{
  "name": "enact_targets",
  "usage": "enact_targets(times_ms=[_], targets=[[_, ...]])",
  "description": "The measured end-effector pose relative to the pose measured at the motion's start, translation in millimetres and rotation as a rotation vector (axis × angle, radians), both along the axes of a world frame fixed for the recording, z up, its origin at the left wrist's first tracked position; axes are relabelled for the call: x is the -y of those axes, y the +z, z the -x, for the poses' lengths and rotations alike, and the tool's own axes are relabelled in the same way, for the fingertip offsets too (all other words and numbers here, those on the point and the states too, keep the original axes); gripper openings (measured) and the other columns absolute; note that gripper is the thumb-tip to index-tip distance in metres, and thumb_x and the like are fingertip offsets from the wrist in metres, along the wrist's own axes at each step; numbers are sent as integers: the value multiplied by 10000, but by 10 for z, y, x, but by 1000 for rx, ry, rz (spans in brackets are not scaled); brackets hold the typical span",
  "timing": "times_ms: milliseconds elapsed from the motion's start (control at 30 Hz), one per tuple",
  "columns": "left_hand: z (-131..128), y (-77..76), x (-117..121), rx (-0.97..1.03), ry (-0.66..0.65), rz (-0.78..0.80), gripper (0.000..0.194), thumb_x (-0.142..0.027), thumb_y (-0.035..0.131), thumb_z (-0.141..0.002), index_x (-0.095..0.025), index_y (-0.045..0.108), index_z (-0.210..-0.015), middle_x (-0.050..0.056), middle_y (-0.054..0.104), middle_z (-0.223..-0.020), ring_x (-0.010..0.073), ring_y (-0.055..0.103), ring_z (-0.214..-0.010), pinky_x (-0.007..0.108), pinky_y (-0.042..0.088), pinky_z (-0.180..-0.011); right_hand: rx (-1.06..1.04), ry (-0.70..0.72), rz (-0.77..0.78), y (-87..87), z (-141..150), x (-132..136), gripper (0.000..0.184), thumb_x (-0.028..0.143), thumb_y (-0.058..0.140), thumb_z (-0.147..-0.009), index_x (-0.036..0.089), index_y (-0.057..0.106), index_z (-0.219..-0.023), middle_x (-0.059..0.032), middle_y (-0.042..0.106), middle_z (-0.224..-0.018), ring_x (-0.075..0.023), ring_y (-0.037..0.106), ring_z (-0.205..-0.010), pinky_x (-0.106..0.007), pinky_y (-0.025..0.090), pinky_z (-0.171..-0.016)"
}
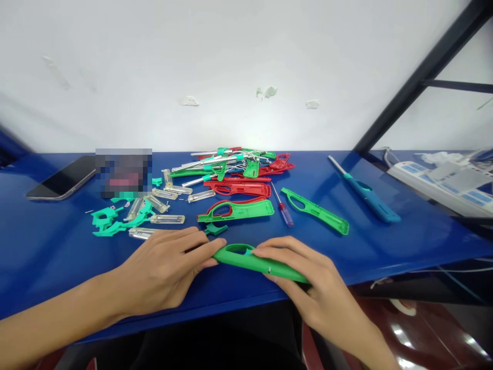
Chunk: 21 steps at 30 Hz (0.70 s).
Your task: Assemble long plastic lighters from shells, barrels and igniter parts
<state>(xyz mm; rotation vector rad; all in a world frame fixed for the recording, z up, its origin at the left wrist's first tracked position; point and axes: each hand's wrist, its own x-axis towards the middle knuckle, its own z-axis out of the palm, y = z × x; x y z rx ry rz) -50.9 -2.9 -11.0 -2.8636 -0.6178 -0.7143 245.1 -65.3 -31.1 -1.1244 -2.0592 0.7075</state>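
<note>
Between my hands, near the front edge of the blue table (265, 298), is a green lighter casing (254, 262) with an oval trigger opening. My left hand (165, 267) pinches its narrow left end. Around the wider right end, my right hand (308, 277) is closed, with fingertips by the opening. Just beyond lie green and red casing halves (246, 209) and a small turquoise piece (215, 229). A screwdriver (285, 211) with a purple handle lies beside another green casing half (316, 210). Clear fuel tanks (168, 219) and turquoise triggers (111, 221) are scattered beyond my left hand.
Metal lighter tubes (215, 163) are piled with casing parts near the wall. A whole blue lighter (365, 192) lies at right. The phone (63, 177) rests at far left, next to a pixelated patch. Power strips (442, 187) and a black frame (419, 77) stand at right.
</note>
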Motion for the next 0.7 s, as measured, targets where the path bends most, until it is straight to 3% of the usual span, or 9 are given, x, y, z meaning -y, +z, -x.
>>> enact_targets(times_ms=[167, 333, 500, 633, 700], targets=[[14, -20, 70, 0, -13, -115, 305, -174, 402, -1150, -108, 646, -1321, 51, 769, -900, 176, 705, -701, 309, 512, -591, 124, 0, -11, 24, 13, 61, 430, 290, 652, -1059, 496, 612, -1434, 53, 681, -1427, -157, 744, -1172, -305, 589, -987], [4, -53, 111, 38, -55, -205, 281, -164, 466, -1126, -95, 662, -1316, 53, 805, -937, 189, 704, -733, 335, 506, -635, 198, -22, -96, -7, -1, 157, 421, 369, 662, -1062, 530, 598, -1445, 109, 587, -1623, -181, 747, -1258, -335, 622, -1005], [5, -20, 55, 60, -85, -186, 291, -116, 435, -1104, -75, 676, -1262, 68, 813, -924, 181, 729, -752, 327, 532, -692, 350, 76, -248, 28, 45, 163, 382, 359, 544, -1129, 494, 598, -1482, 140, 678, -1526, -135, 729, -1312, -304, 591, -1115], [-21, 36, 82, 60, -88, -184, 300, -119, 445, -1097, -58, 671, -1284, 80, 828, -995, 172, 756, -832, 321, 547, -732, 363, 105, -444, 19, 37, 70, 401, 394, 504, -1138, 419, 595, -1528, 86, 748, -1432, -136, 802, -1169, -225, 653, -963], [-44, 56, 106, 74, -104, -191, 334, -106, 420, -1084, -31, 664, -1299, 90, 826, -1004, 176, 750, -837, 332, 544, -726, 312, 136, -544, -77, 9, -7, 558, 550, 599, -1063, 397, 540, -1596, 37, 788, -1366, -199, 840, -1069, -237, 699, -808]])
